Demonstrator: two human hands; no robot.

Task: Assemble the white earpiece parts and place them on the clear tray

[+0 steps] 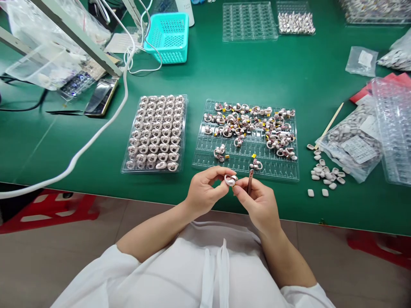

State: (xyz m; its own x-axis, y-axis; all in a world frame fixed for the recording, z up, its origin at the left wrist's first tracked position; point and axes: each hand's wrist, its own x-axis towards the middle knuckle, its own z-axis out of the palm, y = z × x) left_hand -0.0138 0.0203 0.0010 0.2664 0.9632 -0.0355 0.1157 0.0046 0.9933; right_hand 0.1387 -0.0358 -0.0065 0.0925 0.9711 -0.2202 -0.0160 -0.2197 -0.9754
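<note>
My left hand point(204, 190) pinches a small pinkish-white ring-shaped earpiece part point(230, 180) just above the table's front edge. My right hand point(258, 201) touches the same part with its fingertips and also holds a thin dark tool point(250, 180) upright. Right behind my hands lies a clear tray point(205, 159) with several loose parts carrying small wired bits point(250, 126). To its left stands a second clear tray point(185, 128) filled with neat rows of the pinkish shells point(157, 132).
Small white caps point(324, 173) lie scattered at the right beside a bag of parts point(353, 143) and stacked clear trays point(393, 128). A wooden stick point(329, 126), a teal basket point(168, 36), a phone point(101, 97), tweezers point(64, 112) and a white cable point(96, 137) lie on the green mat point(272, 68).
</note>
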